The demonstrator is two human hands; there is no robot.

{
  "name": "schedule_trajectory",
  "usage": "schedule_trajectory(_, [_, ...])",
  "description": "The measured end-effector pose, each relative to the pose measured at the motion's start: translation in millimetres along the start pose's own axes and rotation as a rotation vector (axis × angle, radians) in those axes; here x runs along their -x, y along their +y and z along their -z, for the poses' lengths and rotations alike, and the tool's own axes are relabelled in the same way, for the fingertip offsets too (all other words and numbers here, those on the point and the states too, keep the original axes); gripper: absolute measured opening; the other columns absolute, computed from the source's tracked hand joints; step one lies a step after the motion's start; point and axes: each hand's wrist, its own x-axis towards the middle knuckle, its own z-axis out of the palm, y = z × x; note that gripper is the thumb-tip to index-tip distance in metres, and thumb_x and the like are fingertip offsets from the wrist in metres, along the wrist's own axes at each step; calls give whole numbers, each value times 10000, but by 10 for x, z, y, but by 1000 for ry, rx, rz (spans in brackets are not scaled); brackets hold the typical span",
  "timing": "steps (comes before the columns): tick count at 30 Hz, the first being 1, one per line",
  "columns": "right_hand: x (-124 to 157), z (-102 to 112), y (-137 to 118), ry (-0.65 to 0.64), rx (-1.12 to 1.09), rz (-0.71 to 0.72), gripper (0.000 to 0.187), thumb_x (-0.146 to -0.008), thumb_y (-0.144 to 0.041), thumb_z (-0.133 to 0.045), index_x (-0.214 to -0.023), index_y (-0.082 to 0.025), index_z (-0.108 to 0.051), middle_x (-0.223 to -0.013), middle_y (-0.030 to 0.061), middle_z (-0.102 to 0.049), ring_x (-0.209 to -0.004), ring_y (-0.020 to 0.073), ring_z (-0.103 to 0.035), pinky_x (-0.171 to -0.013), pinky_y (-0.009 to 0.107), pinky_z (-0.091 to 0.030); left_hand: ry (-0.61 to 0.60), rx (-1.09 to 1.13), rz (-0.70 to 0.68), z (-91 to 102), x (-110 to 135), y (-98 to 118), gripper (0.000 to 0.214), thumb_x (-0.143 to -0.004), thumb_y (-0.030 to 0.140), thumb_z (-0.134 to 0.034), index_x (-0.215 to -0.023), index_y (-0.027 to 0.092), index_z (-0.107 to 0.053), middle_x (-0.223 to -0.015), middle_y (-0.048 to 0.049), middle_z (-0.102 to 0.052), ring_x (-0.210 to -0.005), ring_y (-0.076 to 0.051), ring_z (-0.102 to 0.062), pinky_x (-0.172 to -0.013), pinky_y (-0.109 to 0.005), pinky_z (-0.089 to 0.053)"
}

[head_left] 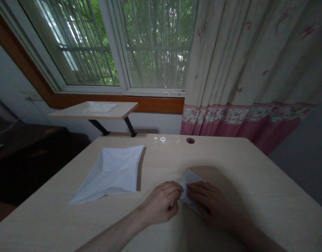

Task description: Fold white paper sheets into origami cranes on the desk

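Observation:
A small folded sheet of white paper (188,175) lies on the pale wooden desk (161,161), between my two hands. My left hand (164,201) is closed, its fingertips pinching the paper's left edge. Across the paper's right side lies my right hand (212,201), fingers stretched out and pressing down on it; the palm hides the lower right part of the sheet. Farther left, a larger creased sheet of white paper (118,169) rests by itself, with raised edges and pointed corners.
A small raised shelf (108,113) on black legs stands at the desk's back left, with a white paper or cloth (101,107) on it. Near the back edge are a round cable hole (190,140) and a small white ring (163,139). A curtain (229,70) hangs behind.

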Motion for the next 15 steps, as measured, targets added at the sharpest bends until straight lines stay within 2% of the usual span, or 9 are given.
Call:
schedule_trajectory(4, [-4,-6,-12,17,-4,10,441,-815,-103,-527,-1223,-206,-656,-1289,82,-672,-1154,265,-608,-998,458,-467,-2,15,0,10,-10,6,224,-729,44,-502,-889,184,-572,-1055,-73,-684,-1034,-217,-637,-921,-338,-520])
schedule_trajectory(15, [-13,-11,-61,46,-16,13,313,-883,-166,-567,-1159,-253,-688,-1258,50,-693,-1102,246,-635,-962,420,-493,12,20,-15,9,-3,8,204,-696,48,-495,-833,193,-539,-1007,-66,-677,-991,-222,-633,-874,-338,-527])
